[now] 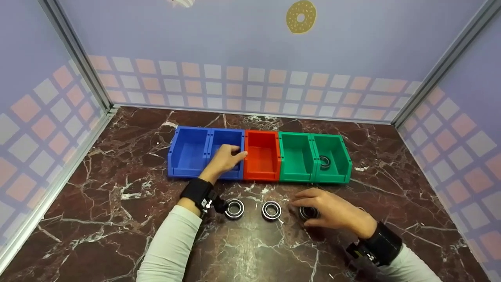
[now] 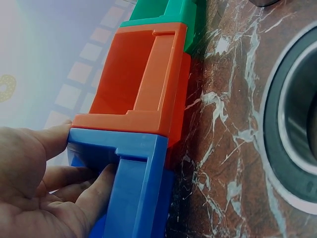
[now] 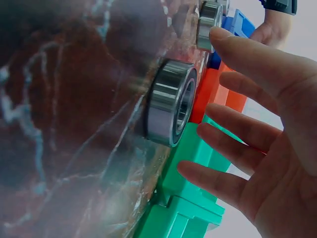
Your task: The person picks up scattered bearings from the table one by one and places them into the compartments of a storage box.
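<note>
In the head view, my left hand reaches into the second blue bin. Its thumb touches the rim beside the red bin, and the other fingers dip behind the blue front wall, their tips partly hidden; no bearing shows in them. My right hand is spread over a metal ball bearing, which it partly covers. From the right wrist, the fingers look loosely extended, apart from the nearest bearing. Two more bearings lie flat on the table, a middle one and a left one close to the left wrist.
The bins stand in one row: an outer blue bin at left, then blue, red, and two green, the inner green bin and the outer green bin. One bearing sits inside the outer green bin. Printed panels enclose the marbled table.
</note>
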A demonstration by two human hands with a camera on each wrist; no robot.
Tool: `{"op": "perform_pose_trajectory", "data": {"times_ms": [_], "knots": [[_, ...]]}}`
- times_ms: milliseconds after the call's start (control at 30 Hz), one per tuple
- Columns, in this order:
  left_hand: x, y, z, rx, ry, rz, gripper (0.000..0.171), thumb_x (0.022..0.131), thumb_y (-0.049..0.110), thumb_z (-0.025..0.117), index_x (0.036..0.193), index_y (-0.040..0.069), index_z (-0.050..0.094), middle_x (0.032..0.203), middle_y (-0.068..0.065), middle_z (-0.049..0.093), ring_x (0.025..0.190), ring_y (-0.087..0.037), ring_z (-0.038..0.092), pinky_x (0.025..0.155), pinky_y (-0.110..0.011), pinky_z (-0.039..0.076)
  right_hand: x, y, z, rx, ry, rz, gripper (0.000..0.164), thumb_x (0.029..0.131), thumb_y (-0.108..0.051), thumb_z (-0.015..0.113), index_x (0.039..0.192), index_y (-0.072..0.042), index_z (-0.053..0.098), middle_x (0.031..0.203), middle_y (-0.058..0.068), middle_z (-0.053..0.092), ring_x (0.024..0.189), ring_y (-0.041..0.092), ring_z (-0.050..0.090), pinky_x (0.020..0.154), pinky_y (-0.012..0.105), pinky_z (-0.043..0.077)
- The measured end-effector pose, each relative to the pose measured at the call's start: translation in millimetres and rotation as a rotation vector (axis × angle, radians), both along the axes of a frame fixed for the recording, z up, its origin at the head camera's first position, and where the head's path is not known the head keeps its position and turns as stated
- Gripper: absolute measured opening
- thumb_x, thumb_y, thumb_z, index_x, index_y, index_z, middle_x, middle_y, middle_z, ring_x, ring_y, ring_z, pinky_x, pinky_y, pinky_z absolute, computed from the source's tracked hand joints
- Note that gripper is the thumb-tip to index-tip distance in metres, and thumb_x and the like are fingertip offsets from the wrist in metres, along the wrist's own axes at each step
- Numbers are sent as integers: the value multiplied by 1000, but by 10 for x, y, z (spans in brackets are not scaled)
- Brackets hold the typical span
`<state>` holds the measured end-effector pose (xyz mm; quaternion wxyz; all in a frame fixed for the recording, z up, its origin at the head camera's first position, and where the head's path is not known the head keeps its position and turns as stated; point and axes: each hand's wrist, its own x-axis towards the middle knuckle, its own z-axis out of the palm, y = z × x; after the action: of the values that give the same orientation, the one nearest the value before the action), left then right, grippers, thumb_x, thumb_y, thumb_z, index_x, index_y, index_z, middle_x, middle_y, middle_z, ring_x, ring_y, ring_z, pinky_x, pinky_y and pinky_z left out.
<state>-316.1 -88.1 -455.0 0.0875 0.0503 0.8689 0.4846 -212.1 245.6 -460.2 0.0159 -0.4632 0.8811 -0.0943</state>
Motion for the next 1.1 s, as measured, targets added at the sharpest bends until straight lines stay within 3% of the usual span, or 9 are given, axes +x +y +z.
{"op": "perform_pose_trajectory", "data": {"times_ms": [400,633,1100], "knots": [[15,2,17,-9,-6,4,57,99,29,59,141,-7,47,146,-25,49,125,-33,57,111,-42,44,65,46,-80,27,-16,-24,57,78,-30,83,132,-25,65,138,6,60,123,24,58,98,43,53],[12,3,17,4,-28,11,58,99,29,60,143,-7,46,146,-23,50,123,-31,58,111,-40,44,86,79,-107,22,-41,-18,54,79,-25,83,130,-21,66,138,8,60,122,26,59,99,42,53],[20,3,27,-7,6,8,56,98,27,61,140,-8,49,146,-25,50,129,-32,54,112,-41,43,92,83,-133,-7,-39,-13,51,78,-14,82,128,-19,68,135,8,61,120,26,60,98,41,54]]}}
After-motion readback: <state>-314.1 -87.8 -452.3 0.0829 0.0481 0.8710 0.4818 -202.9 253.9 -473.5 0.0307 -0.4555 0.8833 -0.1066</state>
